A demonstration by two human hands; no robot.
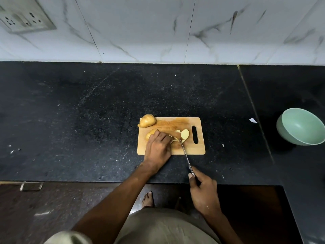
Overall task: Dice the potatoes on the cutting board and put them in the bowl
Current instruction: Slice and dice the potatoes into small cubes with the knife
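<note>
On the cutting board [197, 148], left hand [158, 147] fingers curl over a potato [150, 133] — right hand [202, 189] grips the knife [185, 155].

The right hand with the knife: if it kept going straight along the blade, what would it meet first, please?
Probably the cut potato pieces at the knife tip on the board; the right hand points up-left toward them. Depth is unclear.

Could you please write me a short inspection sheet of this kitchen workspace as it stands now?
Surface: black stone counter, speckled.
Job's things: cutting board; whole potato at its far left corner; potato being cut; cut slice; green bowl, empty, far right.
Clutter: paper scraps.
Hands: left hand holds the potato; right hand grips the knife.
Cables: nothing seen.
Surroundings: marble-tiled wall, socket plate.
</note>
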